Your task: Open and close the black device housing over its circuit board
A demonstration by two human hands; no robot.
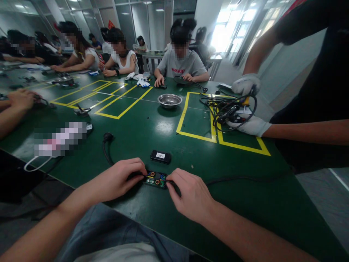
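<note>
A small circuit board [155,179] with copper-wound coils and coloured wires lies in an open black plastic case. My left hand [127,177] is closed at its left end, thumb and fingers pinching the black cable there. At the right end, my right hand [189,193] pinches the other black cable [230,178], which runs off across the table. Just behind the case sits its black cover [160,156], with a white label on top. A black plug [108,137] on a cable lies beyond my left hand.
The green table [136,134] bears yellow tape outlines. A metal bowl [169,101] stands further back. On the right, a co-worker's gloved hands [247,125] hold a bundle of black cables [222,109]. A blurred-out pale object [62,138] lies at left. Other people sit across the table.
</note>
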